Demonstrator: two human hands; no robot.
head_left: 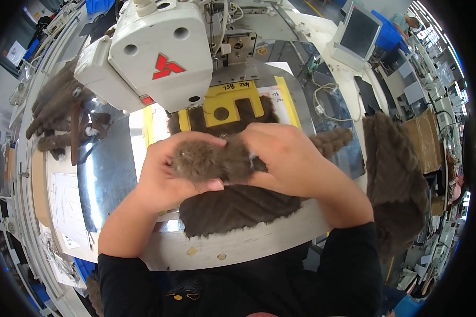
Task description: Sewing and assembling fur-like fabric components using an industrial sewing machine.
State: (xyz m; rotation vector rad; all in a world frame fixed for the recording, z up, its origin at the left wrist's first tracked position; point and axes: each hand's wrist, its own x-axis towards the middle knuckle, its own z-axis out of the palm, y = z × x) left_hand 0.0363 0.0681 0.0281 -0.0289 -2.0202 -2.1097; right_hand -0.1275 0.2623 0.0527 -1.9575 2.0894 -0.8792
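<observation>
Between my two hands is a brown furry plush piece (206,160), with a bit of white showing near its right end. My left hand (161,171) wraps round its left end, thumb along the top. My right hand (280,156) grips the right end. Beneath them a larger brown plush fabric piece (238,211) lies on the machine's work surface. Just beyond my hands sits a yellow template plate (225,103) with cut-outs, brown plush showing through them. Another furry strip (333,141) sticks out past my right hand.
A white sewing machine head (153,53) with a red emblem overhangs the far side. Brown plush pieces (63,111) are heaped at the left. More brown plush cloth (394,179) hangs at the right. A screen unit (357,34) stands far right; a person (404,24) works beyond.
</observation>
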